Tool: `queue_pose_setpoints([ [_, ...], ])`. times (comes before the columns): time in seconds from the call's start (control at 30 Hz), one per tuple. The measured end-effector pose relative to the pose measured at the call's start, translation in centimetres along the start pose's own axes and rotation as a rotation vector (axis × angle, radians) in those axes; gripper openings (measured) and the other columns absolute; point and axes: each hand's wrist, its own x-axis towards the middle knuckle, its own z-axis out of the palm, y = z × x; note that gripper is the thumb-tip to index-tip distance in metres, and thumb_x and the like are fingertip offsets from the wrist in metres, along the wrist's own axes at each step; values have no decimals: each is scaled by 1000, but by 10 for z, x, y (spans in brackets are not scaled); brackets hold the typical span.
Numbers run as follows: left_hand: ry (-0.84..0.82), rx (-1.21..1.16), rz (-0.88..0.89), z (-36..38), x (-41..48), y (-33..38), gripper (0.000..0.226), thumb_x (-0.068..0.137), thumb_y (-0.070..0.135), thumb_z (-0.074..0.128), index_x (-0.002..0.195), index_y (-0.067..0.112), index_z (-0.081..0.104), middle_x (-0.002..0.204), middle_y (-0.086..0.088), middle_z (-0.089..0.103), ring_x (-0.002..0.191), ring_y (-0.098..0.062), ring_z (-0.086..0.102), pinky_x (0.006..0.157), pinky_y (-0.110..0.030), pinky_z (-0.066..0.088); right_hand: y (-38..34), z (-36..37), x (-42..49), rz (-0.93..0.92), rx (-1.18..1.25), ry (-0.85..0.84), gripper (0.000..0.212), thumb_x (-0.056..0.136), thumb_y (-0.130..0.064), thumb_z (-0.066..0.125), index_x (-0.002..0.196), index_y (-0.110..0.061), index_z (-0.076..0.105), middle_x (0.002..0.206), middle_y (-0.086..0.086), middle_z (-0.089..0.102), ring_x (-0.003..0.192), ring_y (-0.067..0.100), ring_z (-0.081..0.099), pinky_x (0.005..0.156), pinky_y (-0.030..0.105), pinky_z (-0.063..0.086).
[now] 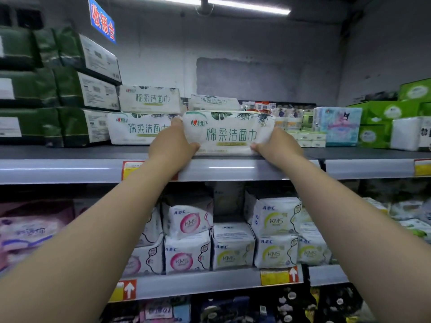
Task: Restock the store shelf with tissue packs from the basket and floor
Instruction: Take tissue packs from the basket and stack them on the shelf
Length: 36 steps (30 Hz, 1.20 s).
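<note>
A white tissue pack [229,132] with green lettering and palm-leaf print rests on the front edge of the top shelf [70,170]. My left hand [171,142] grips its left end and my right hand [276,144] grips its right end. Two matching packs are stacked to its left, the lower pack [137,130] touching my left hand and the upper pack [150,99] above it. Another matching pack [213,102] lies behind the held one. The basket and the floor are out of view.
Dark green packs [70,89] are stacked at the shelf's left. A blue cartoon pack [337,125], green boxes [391,113] and small packets stand to the right. White ABC pads [233,238] fill the shelf below. A blue sign [102,21] hangs above.
</note>
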Motion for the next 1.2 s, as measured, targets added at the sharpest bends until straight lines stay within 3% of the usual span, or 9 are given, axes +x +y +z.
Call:
queue_pose_setpoints([
  [0.07,-80,16,25,-2,-1,-2,68,90,40,61,143,8,32,138,-18,50,126,-35,48,97,-38,40,1,1,0,-8,13,10,42,87,-43,68,104,-7,54,101,11,64,88,29,58,72,31,42],
  [0.13,-84,75,83,-1,-8,1,87,94,45,54,153,4,6,159,-18,15,145,-31,22,115,-41,24,3,2,-4,-26,41,26,61,88,-44,65,129,-3,44,121,14,60,109,33,57,78,32,42],
  [0.17,-50,129,140,-1,-14,5,91,94,47,51,153,5,-5,162,-15,-3,149,-28,6,118,-44,13,5,2,-7,-56,43,49,67,88,-46,64,134,-4,38,128,14,56,117,34,53,84,35,43],
  [0.23,-7,205,314,2,-25,19,89,96,49,46,154,11,-10,161,-8,-17,149,-23,-8,119,-46,2,13,1,-15,-159,-10,118,74,87,-51,62,138,-6,34,137,14,48,127,36,44,100,42,41],
  [0.33,-129,165,534,16,-37,47,83,97,49,44,155,16,-5,162,-4,-14,150,-20,-7,119,-45,1,35,-8,-29,-273,-210,157,84,88,-58,55,150,-11,23,154,13,31,143,31,25,116,46,23],
  [0.47,-248,154,702,51,-55,88,81,97,52,41,155,16,-3,163,-4,-11,150,-20,-4,119,-46,3,80,-28,-52,-300,-424,132,83,92,-60,46,155,-19,12,163,6,11,150,24,8,120,48,10],
  [0.87,-533,48,995,177,-130,217,81,97,57,36,155,19,-6,162,-2,-15,149,-19,-10,118,-47,-1,258,-82,-138,177,-680,-91,86,91,-69,32,155,-27,-7,163,2,-11,150,22,-11,120,46,0],
  [1.2,-854,0,1160,308,-226,329,84,96,62,30,153,19,-14,159,-1,-25,147,-18,-20,118,-47,-9,426,-109,-215,415,-666,-149,86,92,-68,33,155,-24,-4,163,4,-8,150,21,-11,119,47,-2],
])
